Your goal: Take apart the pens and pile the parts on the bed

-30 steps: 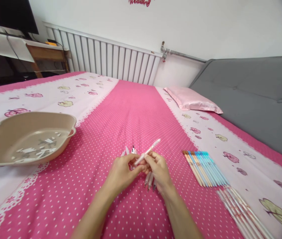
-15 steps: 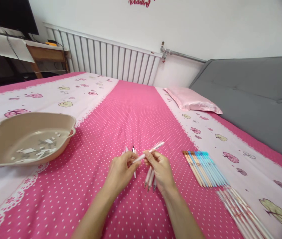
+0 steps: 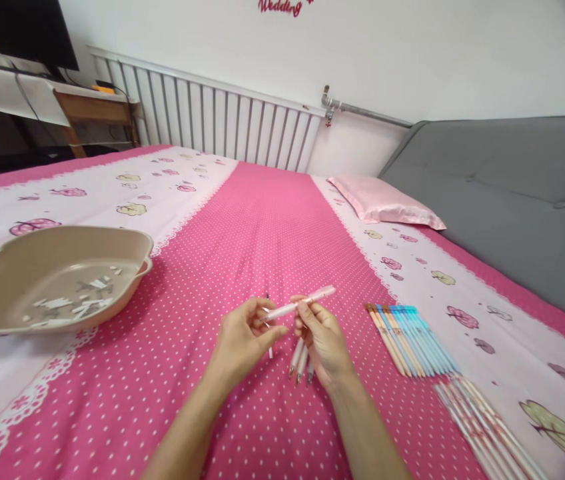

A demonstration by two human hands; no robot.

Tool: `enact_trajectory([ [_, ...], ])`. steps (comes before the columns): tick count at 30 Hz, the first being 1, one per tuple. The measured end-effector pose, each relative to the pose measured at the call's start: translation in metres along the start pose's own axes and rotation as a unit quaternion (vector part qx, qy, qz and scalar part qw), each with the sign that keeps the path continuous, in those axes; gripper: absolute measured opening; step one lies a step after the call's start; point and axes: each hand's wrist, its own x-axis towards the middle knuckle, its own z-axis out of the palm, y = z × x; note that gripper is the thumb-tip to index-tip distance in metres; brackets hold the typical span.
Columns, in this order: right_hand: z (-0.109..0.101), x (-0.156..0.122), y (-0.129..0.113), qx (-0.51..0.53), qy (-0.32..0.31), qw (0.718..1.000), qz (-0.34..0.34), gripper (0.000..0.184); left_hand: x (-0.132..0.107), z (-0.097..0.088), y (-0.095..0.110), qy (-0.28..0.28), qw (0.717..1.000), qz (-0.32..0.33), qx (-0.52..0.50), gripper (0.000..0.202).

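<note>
My right hand [image 3: 323, 337] pinches a pale pink pen [image 3: 287, 309] between thumb and fingers, its translucent pink end pointing up to the right. My left hand [image 3: 245, 337] is at the pen's other end, thumb stretched away from the curled fingers; whether the fingertips touch the pen is hard to see. Below my right hand lie several light pens [image 3: 298, 363] with tips toward me, partly covered by it. A thin white piece with a dark tip [image 3: 270, 351] lies on the bedspread behind my left hand, mostly hidden.
A beige basin [image 3: 127, 250] with small white and grey pieces stands at left. On the right lie a row of blue and cream pens [image 3: 412, 340] and a bundle of pale, red-patterned ones [image 3: 487, 430]. A pink pillow [image 3: 385, 198] rests by the grey headboard [image 3: 507, 173].
My left thumb and fingers have parted from the pen's near end. The pen has shifted slightly to the right in my right hand.
</note>
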Motion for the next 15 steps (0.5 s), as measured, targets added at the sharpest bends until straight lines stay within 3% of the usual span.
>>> enact_trajectory([
  [4,-0.0003,0.0016,0.0005,0.014,-0.002,1.000,-0.005,0.025,0.0007,-0.0008,-0.0010,0.000,1.000,0.018,0.023,0.026],
  [10,0.0017,0.0018,-0.0002,0.032,-0.012,0.999,0.002,0.024,-0.0019,-0.0051,0.0021,-0.017,0.999,-0.047,0.018,0.054],
  [15,0.0003,0.0000,-0.0011,0.046,-0.013,0.999,-0.001,0.022,-0.0013,-0.0026,0.0034,0.014,1.000,-0.011,0.001,0.035],
])
